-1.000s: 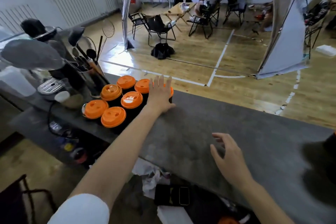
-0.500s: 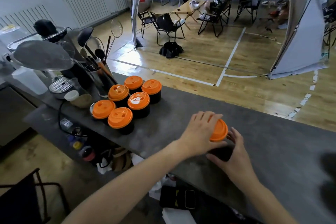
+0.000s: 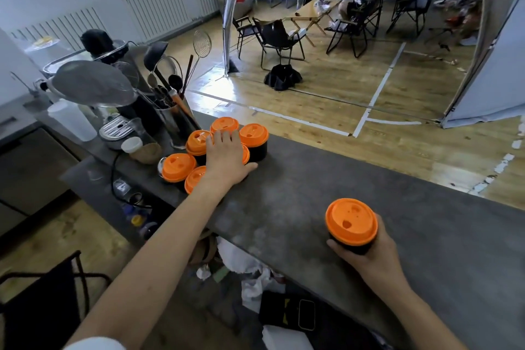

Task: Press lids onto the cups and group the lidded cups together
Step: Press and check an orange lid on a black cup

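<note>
Lying flat, the left grip (image 3: 227, 158) is rested on grouped cups (image 3: 178, 167); a lidded cup (image 3: 351, 225) is clasped by the right grip (image 3: 369, 256) near the desk's (image 3: 312, 193) front edge.

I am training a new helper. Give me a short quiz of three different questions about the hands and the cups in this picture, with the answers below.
1. True or false: the cup in the right hand has no lid.
2. The left hand lies flat on: A) the bare counter, B) the group of lidded cups, C) the utensil holder.
3. How many orange lids are in view in all, counting the one partly hidden under the left hand?

Key: 1 false, an orange lid sits on it. 2 B. 3 seven: six in the group, one in the right hand.
</note>
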Available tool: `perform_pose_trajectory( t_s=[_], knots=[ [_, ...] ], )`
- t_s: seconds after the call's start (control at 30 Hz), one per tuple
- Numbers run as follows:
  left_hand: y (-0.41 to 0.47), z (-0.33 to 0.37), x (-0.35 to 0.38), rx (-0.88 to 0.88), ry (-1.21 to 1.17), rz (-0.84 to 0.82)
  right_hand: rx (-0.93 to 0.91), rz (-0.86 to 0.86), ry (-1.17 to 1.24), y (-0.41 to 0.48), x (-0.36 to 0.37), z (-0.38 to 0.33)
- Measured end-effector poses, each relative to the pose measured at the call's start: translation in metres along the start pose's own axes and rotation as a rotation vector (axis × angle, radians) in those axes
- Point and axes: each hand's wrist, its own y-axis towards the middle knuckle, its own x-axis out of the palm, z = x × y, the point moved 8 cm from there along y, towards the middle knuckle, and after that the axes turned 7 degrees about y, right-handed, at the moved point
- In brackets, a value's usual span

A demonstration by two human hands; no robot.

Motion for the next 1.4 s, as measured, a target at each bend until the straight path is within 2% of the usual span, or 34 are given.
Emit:
perform_pose_trajectory(
  t_s=[0.1,0.27,0.43,0.6,0.7,0.83,0.93,1.03,1.17,1.3,1.4],
  knots=[
    [0.004,-0.001,0.02,-0.014,0.111,-0.051,-0.013,0.012,-0.02,-0.002,-0.009,-0.001],
    [0.0,-0.003,0.023,-0.027,0.119,-0.004,-0.012,0.012,-0.047,-0.005,-0.024,0.004],
    [-0.035,0.03,0.005,0.114,0.099,0.108,-0.011,0.037,-0.018,-0.01,-0.037,0.002],
    [-0.09,0.122,-0.007,0.411,-0.193,0.26,0.015,0.127,-0.009,-0.027,-0.071,0.01],
    [-0.117,0.182,-0.018,0.558,-0.413,0.28,0.017,0.2,-0.055,-0.044,-0.103,0.013],
    [-0.142,0.239,-0.03,0.681,-0.53,0.337,0.037,0.313,-0.128,-0.076,-0.151,0.022],
    [-0.147,0.247,-0.03,0.653,-0.604,0.386,0.057,0.363,-0.117,-0.093,-0.169,0.029],
    [-0.149,0.242,-0.021,0.572,-0.709,0.387,0.042,0.362,-0.1,-0.096,-0.171,0.031],
    [-0.158,0.237,-0.008,0.571,-0.849,0.396,0.04,0.339,-0.075,-0.094,-0.172,0.03],
    [-0.156,0.237,-0.008,0.607,-0.847,0.407,0.056,0.304,-0.056,-0.095,-0.171,0.029],
    [-0.165,0.232,-0.026,0.614,-0.809,0.499,0.054,0.276,-0.02,-0.096,-0.169,0.025]
  ],
)
